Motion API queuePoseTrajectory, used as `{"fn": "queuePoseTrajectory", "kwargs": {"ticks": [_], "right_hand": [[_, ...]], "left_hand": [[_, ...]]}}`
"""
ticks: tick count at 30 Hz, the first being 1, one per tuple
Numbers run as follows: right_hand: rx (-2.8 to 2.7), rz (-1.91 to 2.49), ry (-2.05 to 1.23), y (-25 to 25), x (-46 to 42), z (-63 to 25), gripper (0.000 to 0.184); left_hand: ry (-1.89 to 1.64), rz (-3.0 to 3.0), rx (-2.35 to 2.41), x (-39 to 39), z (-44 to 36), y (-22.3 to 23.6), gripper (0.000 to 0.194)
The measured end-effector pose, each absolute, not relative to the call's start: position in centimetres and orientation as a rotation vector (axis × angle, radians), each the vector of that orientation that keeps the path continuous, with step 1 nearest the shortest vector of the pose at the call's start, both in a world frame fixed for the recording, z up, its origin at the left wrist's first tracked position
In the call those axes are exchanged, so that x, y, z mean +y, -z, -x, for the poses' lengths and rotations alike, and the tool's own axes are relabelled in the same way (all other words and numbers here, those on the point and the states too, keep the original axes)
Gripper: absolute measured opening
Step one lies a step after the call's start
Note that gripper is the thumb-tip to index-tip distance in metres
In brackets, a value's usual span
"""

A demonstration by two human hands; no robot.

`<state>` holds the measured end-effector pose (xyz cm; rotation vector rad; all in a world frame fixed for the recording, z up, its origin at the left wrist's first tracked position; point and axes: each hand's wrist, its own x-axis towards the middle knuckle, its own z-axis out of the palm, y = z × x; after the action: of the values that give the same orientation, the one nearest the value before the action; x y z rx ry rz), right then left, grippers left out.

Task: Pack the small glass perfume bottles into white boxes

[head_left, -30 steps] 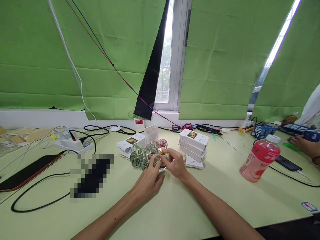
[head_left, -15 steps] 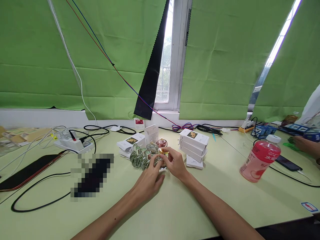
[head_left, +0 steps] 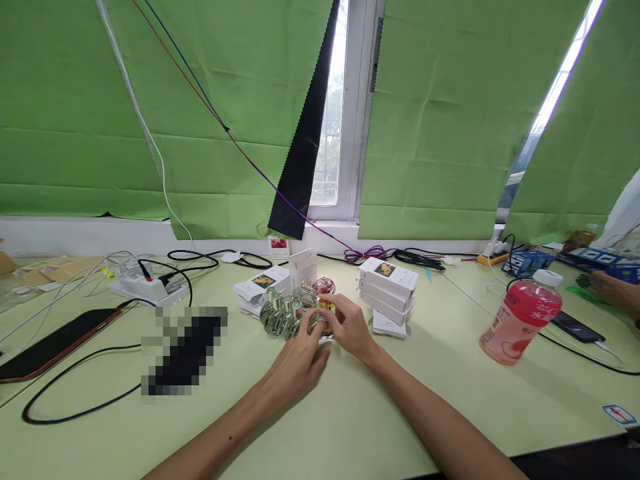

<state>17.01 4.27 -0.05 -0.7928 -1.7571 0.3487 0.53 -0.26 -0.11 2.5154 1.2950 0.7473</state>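
A tight cluster of greenish glass perfume bottles (head_left: 274,321) with shiny silver caps stands at the middle of the table. At its right end, my left hand (head_left: 299,357) has its fingers curled over a clear perfume bottle (head_left: 327,335), mostly hidden beneath the fingers. My right hand (head_left: 354,328) meets it from the other side, thumb and fingers pinched at the same bottle near the left fingertips. Just behind the hands sit a pink round bottle (head_left: 324,286) and a clear round bottle (head_left: 304,295).
White boxes (head_left: 387,277) are stacked right of the hands; more white boxes (head_left: 263,283) lie to the left, and one box (head_left: 303,268) stands upright behind. A pink drink bottle (head_left: 523,320), a phone (head_left: 55,340), a power strip (head_left: 145,287) and cables surround. Another person's hand (head_left: 617,293) is far right.
My hands stay at the same bottle; only the right fingers have shifted very slightly. The other person's hand at the far right has moved a little.
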Motion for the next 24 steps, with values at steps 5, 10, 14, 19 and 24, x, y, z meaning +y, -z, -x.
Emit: {"fn": "queuePoseTrajectory", "kwargs": {"ticks": [5, 10, 14, 19, 24], "right_hand": [[-1.757, 0.808, -0.350, 0.25, 4.35, -17.00, 0.023], [-1.763, 0.837, -0.364, 0.25, 4.44, -17.01, 0.024], [-1.777, 0.853, -0.336, 0.16, 4.40, -17.01, 0.023], [-1.800, 0.856, -0.270, -0.01, 4.24, -16.96, 0.022], [-1.804, 0.879, -0.255, -0.10, 4.20, -16.92, 0.021]], "left_hand": [[-0.741, -2.492, 1.294, -0.42, -0.57, -0.24, 0.025], [-0.731, -2.497, 1.305, -0.30, -0.59, -0.24, 0.027], [-0.729, -2.501, 1.312, -0.21, -0.61, -0.13, 0.026], [-0.737, -2.499, 1.299, -0.25, -0.59, -0.11, 0.025], [-0.758, -2.499, 1.301, -0.25, -0.59, -0.16, 0.025]]}}
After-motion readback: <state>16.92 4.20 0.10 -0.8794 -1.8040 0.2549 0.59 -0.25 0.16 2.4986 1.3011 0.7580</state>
